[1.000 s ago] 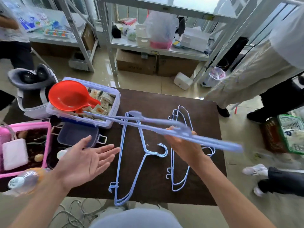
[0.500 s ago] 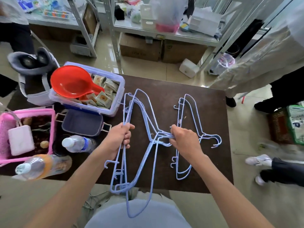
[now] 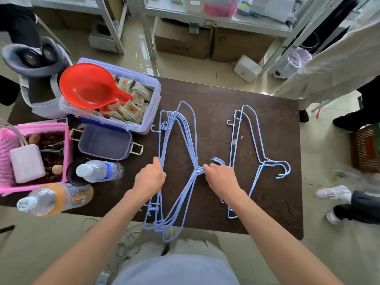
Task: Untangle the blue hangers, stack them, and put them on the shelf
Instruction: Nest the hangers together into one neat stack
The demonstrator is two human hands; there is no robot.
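A stack of light blue wire hangers [image 3: 186, 128] lies flat on the dark brown table [image 3: 273, 219], its near end sticking out past the front edge. My left hand [image 3: 151, 178] grips the stack's straight bottom bars. My right hand [image 3: 221, 177] is closed on the necks where the hooks begin. A second small group of blue hangers [image 3: 249, 130] lies to the right on the table, hooks pointing right, partly under my right forearm. The metal shelf [image 3: 216, 19] stands beyond the table's far edge.
Left of the stack stand a clear bin [image 3: 148, 120] holding a red scoop [image 3: 86, 85], a purple lid [image 3: 103, 141], a pink basket [image 3: 6, 140] and two bottles [image 3: 98, 170]. Cardboard boxes [image 3: 181, 40] sit under the shelf. A person [image 3: 333, 58] stands at the far right.
The hanger my right hand held up in the air has come down onto the left pile. My left hand, open before, has closed on the stack, and the hangers now lie more closely aligned.
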